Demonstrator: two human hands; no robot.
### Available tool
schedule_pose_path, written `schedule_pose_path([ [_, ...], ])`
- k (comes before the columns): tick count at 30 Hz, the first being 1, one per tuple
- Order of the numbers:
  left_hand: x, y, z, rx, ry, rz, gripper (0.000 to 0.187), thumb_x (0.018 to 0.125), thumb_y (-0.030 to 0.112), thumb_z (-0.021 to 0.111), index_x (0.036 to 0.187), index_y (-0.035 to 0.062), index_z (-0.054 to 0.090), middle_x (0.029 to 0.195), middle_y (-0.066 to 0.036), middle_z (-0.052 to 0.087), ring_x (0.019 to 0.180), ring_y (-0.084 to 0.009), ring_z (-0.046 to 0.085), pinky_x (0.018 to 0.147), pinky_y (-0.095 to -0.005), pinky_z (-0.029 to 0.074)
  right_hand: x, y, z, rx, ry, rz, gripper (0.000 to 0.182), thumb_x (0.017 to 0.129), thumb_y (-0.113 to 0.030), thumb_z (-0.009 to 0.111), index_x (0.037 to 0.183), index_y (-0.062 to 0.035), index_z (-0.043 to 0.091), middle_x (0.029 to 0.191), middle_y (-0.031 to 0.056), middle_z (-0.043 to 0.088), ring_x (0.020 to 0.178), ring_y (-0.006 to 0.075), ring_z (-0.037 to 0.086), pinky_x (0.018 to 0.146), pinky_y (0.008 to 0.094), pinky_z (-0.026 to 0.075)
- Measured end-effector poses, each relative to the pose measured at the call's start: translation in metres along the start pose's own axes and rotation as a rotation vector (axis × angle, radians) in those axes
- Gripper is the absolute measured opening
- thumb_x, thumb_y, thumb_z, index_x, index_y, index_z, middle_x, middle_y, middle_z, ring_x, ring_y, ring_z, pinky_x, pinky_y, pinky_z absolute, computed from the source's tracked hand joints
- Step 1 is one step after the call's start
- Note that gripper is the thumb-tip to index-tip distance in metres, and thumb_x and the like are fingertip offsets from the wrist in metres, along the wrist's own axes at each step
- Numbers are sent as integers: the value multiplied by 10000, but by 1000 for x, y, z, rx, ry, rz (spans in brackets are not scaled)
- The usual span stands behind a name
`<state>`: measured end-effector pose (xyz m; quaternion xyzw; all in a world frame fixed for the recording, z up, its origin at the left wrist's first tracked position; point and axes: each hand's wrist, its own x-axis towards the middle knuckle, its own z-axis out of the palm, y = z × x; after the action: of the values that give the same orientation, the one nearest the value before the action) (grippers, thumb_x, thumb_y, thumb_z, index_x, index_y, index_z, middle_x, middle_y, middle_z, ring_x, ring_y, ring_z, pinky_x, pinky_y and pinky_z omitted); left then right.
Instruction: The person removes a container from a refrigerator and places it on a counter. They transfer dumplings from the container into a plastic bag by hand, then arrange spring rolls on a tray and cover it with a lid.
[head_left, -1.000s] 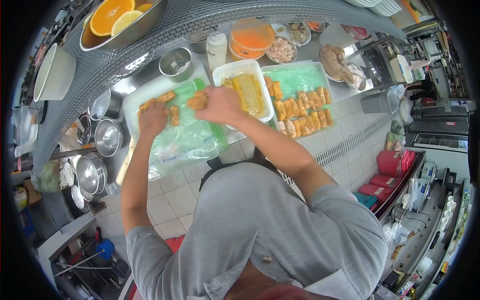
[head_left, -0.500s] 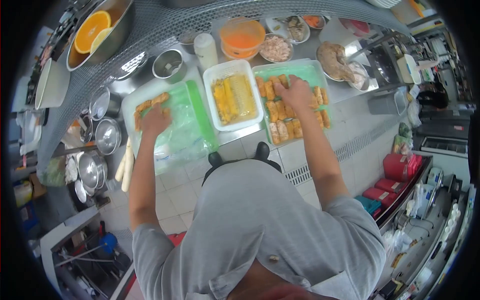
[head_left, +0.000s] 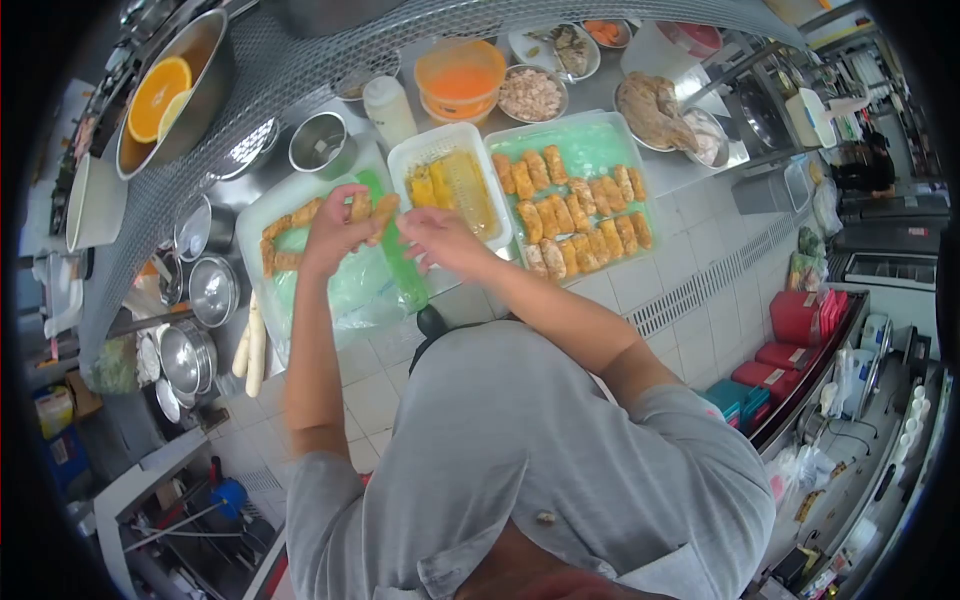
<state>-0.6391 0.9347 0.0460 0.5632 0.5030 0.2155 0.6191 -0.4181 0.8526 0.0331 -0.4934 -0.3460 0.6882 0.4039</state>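
My left hand (head_left: 334, 236) is raised over the left tray (head_left: 250, 208), its fingers closed around golden-brown rolls (head_left: 381, 217); two seem to be in its grip. Just right of them is my right hand (head_left: 443, 242), fingers loosely apart and nothing visible in them. More rolls (head_left: 287, 259) lie along the back and left side of the left tray, on clear plastic film over green. On the right, a green tray (head_left: 600, 130) carries several rows of similar rolls (head_left: 578, 215). Between the trays stands a white basket (head_left: 398, 160) with yellow strips in it.
Behind the trays are a steel pot (head_left: 323, 145), a white bottle (head_left: 389, 108), an orange tub (head_left: 459, 80) and a bowl of pinkish chopped food (head_left: 533, 93). A mesh shelf (head_left: 420, 30) overhangs the back. White radishes (head_left: 250, 350) lie left of the left tray.
My left hand has lifted from the left tray with rolls in its fingers. My right hand has left the right tray and come across to the left, close to my left hand.
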Motion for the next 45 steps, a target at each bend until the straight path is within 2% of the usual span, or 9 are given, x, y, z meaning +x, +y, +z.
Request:
schedule_pose_path([
  [3, 11, 30, 61, 88, 33, 288, 615, 821, 122, 823, 1333, 51, 488, 1043, -110, 689, 884, -147, 682, 606, -269, 529, -8, -4, -12, 257, 44, -113, 322, 977, -311, 696, 1049, 1, 674, 902, 68, 691, 811, 163, 693, 569, 274, 542],
  [10, 89, 62, 159, -19, -149, 319, 455, 906, 150, 728, 1296, 43, 520, 1037, -136, 691, 901, -183, 699, 654, -337, 584, -41, -43, -149, 116, 384, -196, 221, 958, -232, 718, 968, -15, 681, 846, 27, 686, 697, 124, 676, 556, 254, 515],
  [15, 152, 95, 254, 408, -5, 476, 417, 850, 179, 745, 1188, -1, 578, 1066, -247, 696, 958, -366, 708, 852, -433, 569, -26, -55, -276, -949, 802, -154, 381, 850, -401, 774, 882, -25, 726, 801, 139, 735, 728, 316, 711, 670, 421, 551],
  [20, 195, 97, 305, 884, 42, 319, 339, 838, 121, 714, 1146, -2, 645, 1136, -261, 693, 1009, -396, 695, 899, -484, 556, -6, -59, -297, -1319, 741, -41, 419, 845, -461, 707, 869, -47, 765, 884, 186, 742, 873, 375, 715, 749, 486, 555],
  [26, 198, 71, 298, 1066, 122, 541, 180, 820, 157, 699, 955, 39, 718, 1075, -216, 701, 1022, -393, 682, 871, -492, 551, 1, -46, -306, -1390, 619, -2, 416, 845, -443, 706, 848, -31, 764, 885, 223, 730, 882, 399, 711, 766, 494, 557],
  [29, 144, 80, 251, 829, 69, 546, 171, 802, 134, 689, 957, 64, 692, 1032, -173, 688, 1054, -381, 654, 853, -493, 535, -11, -56, -266, -1232, 780, -457, 382, 819, -328, 774, 1006, 1, 723, 920, 218, 729, 860, 409, 699, 769, 490, 556],
  [37, -7, -41, -21, 958, 577, 455, 430, 730, -5, 620, 1139, 98, 704, 1095, -172, 669, 1033, -381, 634, 961, -460, 516, 25, -47, -60, -1194, 84, -890, 354, 835, -204, 773, 1126, -21, 691, 1119, 176, 711, 1057, 380, 656, 929, 453, 532],
  [42, -63, -81, -115, 1283, 540, -127, 608, 712, 7, 665, 1302, 145, 608, 1260, -246, 558, 1092, -428, 605, 956, -477, 517, 95, -17, 70, -1301, -164, -832, 350, 829, -168, 733, 1150, -44, 672, 1203, 132, 683, 1127, 349, 632, 953, 436, 531],
  [45, -59, -117, -131, 1227, 460, -89, 610, 707, 36, 701, 1294, 152, 580, 1283, -260, 521, 1089, -437, 599, 928, -499, 519, 142, 6, 120, -1454, -165, -888, 292, 837, -108, 665, 1120, -36, 664, 1213, 118, 677, 1142, 344, 624, 959, 435, 533],
])
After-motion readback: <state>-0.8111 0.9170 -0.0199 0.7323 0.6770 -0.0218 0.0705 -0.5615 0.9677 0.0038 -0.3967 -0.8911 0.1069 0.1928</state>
